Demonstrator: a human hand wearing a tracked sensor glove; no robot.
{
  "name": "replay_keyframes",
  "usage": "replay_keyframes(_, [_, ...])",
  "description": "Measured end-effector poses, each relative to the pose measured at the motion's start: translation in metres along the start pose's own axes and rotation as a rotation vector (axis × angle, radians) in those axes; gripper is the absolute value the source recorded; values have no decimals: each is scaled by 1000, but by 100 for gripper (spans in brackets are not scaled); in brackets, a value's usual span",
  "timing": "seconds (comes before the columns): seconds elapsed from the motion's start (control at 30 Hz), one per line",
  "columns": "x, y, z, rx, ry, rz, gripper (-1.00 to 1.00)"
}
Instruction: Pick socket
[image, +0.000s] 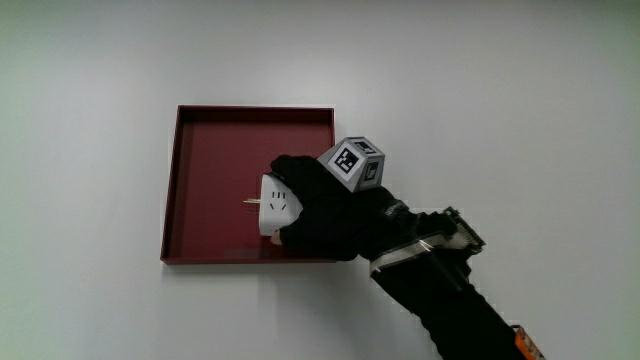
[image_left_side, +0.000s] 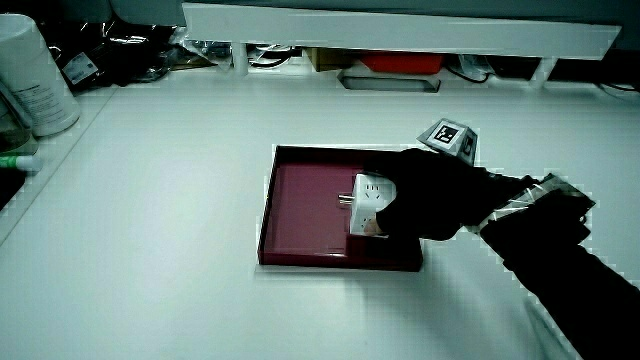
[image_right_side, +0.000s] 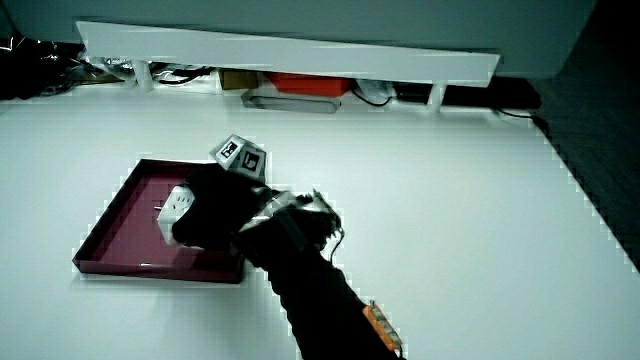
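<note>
A white socket (image: 277, 206) with slots on its face and metal prongs sticking out lies in the dark red tray (image: 215, 170), near the tray wall closest to the person. The gloved hand (image: 320, 205) is over that part of the tray, with its fingers curled around the socket. The patterned cube (image: 354, 163) sits on the back of the hand. Both side views show the socket (image_left_side: 368, 203) (image_right_side: 176, 208) held in the hand (image_left_side: 430, 195) (image_right_side: 215, 215) low inside the tray (image_left_side: 305, 195) (image_right_side: 125, 215). Whether the socket still touches the tray floor cannot be told.
A low white partition (image_left_side: 400, 30) runs along the table edge farthest from the person, with cables and small items under it. A white cylindrical container (image_left_side: 35, 75) stands at a table corner in a side view. The black forearm (image: 455, 300) reaches in from the person's edge.
</note>
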Motion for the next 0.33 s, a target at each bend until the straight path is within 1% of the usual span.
replay_keyframes(0.03, [-3,-4,5,3,-16,3,100])
replay_keyframes(0.07, [-1,-6,8,14,-6,36,100])
replay_keyframes(0.1, [-4,-10,12,14,11,37,100])
replay_keyframes(0.13, [-9,-15,17,12,34,18,100])
replay_keyframes(0.17, [-9,-18,21,25,9,27,100])
replay_keyframes(0.2, [-11,-22,25,35,6,39,100])
replay_keyframes(0.23, [-11,-25,28,37,29,49,100])
replay_keyframes(0.27, [-14,-30,31,32,57,19,100])
replay_keyframes(0.3, [-15,-34,34,36,71,25,100])
replay_keyframes(0.33, [-16,-38,39,47,24,12,100])
